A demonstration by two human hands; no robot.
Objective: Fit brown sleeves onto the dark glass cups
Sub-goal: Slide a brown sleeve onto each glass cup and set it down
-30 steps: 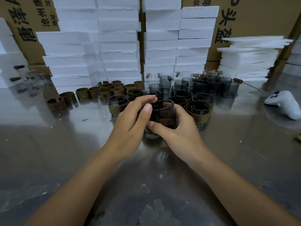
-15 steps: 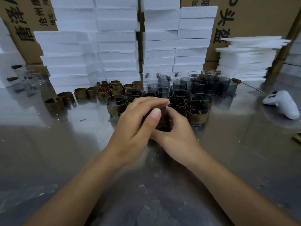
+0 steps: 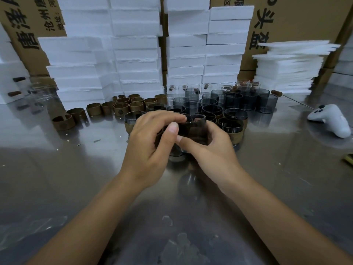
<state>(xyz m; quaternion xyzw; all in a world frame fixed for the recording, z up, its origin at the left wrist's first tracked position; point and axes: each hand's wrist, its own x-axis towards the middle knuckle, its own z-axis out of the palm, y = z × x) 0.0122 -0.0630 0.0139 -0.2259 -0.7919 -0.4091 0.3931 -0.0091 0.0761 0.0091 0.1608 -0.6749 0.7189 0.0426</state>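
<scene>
Both hands hold one dark glass cup [image 3: 193, 129] just above the steel table [image 3: 76, 178]. My left hand [image 3: 152, 142] curls its fingers over the cup's rim and left side, thumb on its front. My right hand [image 3: 212, 150] wraps the cup's right and lower side. Whether a sleeve sits on this cup is hidden by the fingers. Behind it stand several dark cups wearing brown sleeves [image 3: 232, 127], and further back several bare dark cups [image 3: 265, 102]. Loose brown sleeves [image 3: 122, 109] lie to the left.
White foam blocks [image 3: 133, 54] are stacked along the back, with thin foam sheets [image 3: 290, 67] at the right. A white game controller [image 3: 332, 120] lies at the right. Clear glasses [image 3: 40, 92] stand at the far left. Cardboard boxes [image 3: 298, 20] form the rear wall.
The cup dropped low between the hands half a second ago and is now lifted slightly, its rim visible again. My left fingers have shifted over the rim.
</scene>
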